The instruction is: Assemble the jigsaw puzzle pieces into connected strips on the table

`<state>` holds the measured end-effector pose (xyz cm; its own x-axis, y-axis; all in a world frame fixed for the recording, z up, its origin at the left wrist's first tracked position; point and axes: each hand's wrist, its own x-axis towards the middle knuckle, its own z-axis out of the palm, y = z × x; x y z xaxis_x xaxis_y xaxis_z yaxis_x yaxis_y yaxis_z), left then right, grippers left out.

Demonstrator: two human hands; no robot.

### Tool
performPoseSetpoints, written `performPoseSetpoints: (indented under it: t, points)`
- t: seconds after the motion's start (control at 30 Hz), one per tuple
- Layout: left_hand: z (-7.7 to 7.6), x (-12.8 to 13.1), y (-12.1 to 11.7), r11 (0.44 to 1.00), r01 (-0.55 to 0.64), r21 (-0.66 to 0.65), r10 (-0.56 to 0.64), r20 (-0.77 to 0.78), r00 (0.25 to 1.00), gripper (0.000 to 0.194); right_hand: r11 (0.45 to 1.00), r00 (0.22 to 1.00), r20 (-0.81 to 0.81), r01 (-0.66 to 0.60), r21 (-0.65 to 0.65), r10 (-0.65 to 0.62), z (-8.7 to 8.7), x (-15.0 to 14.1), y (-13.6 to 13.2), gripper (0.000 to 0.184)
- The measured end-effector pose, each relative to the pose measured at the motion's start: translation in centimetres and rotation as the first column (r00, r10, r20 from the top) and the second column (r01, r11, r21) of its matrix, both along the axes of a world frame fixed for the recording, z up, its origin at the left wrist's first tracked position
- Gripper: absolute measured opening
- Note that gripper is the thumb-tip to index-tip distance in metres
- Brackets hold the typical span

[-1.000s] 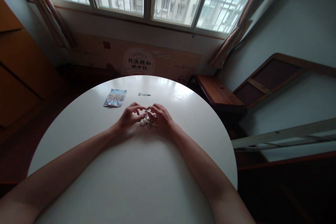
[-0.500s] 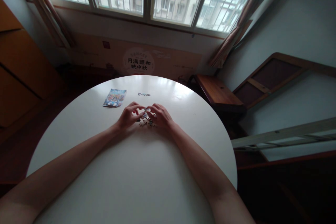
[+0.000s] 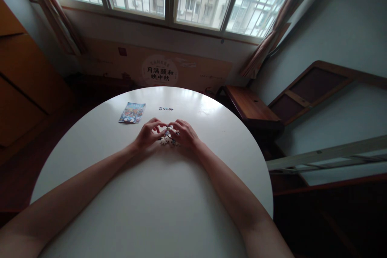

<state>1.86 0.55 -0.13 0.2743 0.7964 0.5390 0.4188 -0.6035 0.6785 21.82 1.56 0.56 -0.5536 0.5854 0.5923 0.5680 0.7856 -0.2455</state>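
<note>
Your round white table [image 3: 145,205] carries everything inspected. Your left hand [image 3: 148,133] and right hand [image 3: 186,133] face each other over its far half, fingers curled inward, fingertips near one another; whether either pinches a piece cannot be told at this size. Beyond your left hand lies a printed packet [image 3: 132,113], flat. The pile of jigsaw pieces [image 3: 169,141] sits on the table between your hands, partly covered by them. Farther out lies a short row of pieces [image 3: 171,109]. Assessment: each piece should prove light, stiff and dry to grip, its narrow tabs likely to bend. Hold opposite edges of the body, thumb against forefinger, sparing the tabs.
</note>
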Motion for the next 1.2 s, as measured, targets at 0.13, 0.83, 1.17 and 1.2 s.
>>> performPoseSetpoints:
  t: [0.13,0.83,1.17,1.2]
  points:
    - [0.00,0.01,-0.02,1.000,0.012,-0.014,-0.012,-0.002,1.000,0.022,1.000,1.000,0.002,-0.001,-0.016,0.001,0.11,-0.01,-0.07,0.017]
    - [0.13,0.06,0.03,1.000,0.016,-0.008,-0.016,0.005,1.000,0.021,0.999,1.000,0.011,0.004,-0.034,-0.003,-0.15,0.00,0.08,0.018]
    - [-0.11,-0.04,0.09,1.000,0.007,-0.023,-0.007,0.000,1.000,0.022,0.999,0.999,0.032,0.005,-0.038,-0.004,-0.17,-0.02,0.12,0.018]
    - [-0.18,-0.07,0.14,1.000,-0.001,-0.020,0.001,-0.003,1.000,0.022,0.999,0.999,0.031,0.009,-0.033,-0.008,-0.22,-0.02,0.16,0.018]
